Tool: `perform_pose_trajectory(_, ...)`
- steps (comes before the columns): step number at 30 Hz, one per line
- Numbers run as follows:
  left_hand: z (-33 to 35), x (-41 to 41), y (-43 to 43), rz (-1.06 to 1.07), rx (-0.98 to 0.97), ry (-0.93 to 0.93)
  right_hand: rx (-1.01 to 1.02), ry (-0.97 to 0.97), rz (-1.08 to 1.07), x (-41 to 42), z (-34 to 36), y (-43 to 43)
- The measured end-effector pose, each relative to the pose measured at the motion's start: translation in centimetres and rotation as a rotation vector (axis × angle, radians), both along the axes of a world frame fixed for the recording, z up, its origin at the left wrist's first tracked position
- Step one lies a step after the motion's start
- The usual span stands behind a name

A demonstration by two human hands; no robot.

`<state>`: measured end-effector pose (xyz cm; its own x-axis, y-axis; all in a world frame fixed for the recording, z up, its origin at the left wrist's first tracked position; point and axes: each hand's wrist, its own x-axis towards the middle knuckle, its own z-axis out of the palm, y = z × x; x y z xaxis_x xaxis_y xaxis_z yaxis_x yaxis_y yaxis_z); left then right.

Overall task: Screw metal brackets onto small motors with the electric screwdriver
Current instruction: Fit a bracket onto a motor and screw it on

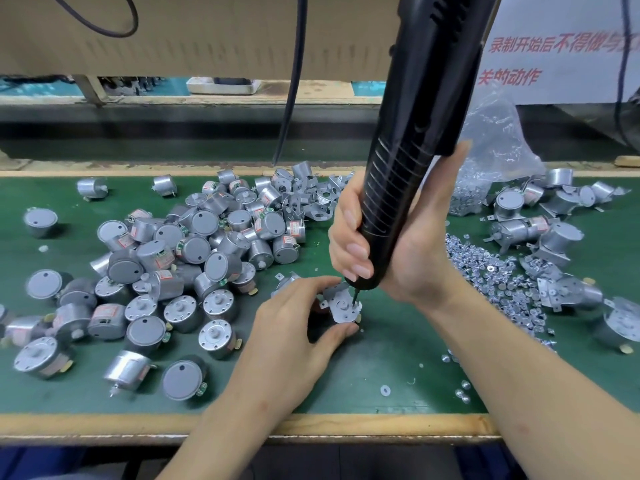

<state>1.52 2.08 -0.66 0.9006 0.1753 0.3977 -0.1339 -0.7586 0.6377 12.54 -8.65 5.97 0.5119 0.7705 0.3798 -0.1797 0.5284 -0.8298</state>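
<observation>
Head view: the work is centred low and slightly right of middle on the green-matted bench. A flat silvery metal bracket is seen lying face-up on a small grey cylindrical motor, which is almost wholly hidden beneath the bracket and fingers. The left hand is curled round this pair from the near-left, with the thumb set against the near edge and the forefinger against the far edge; a pinching hold is judged. The right hand is wrapped fully round the lower barrel of a black electric screwdriver, fingers closed on the ribbed grip. The thin dark bit is planted at the right-hand side of the bracket; whether a screw is seated under it cannot be told. Key relation noted: the tool's long axis is not upright but leans from the bracket up, away and to the right, so only the tip comes near the left hand, and the two hands are close but apart. The drive is judged to depend on the bit being lined up with the hole and the bracket being stopped from turning. A heap of loose grey motors is noted to the left, and a scatter of small silvery screws to the right.
</observation>
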Motion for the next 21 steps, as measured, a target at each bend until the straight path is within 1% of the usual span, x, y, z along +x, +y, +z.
perform_pose_trajectory(7,-0.01,0.06,-0.1,0.005,0.01,-0.037,-0.033,-0.003,0.038,-0.5,-0.31,0.44)
perform_pose_trajectory(13,-0.24,0.06,-0.05,0.006,0.005,-0.032,-0.036,0.022,0.049,-0.63,-0.43,0.62)
perform_pose_trajectory(21,-0.06,0.1,-0.04,-0.006,-0.001,-0.021,-0.063,-0.01,0.055,-0.59,-0.71,0.61)
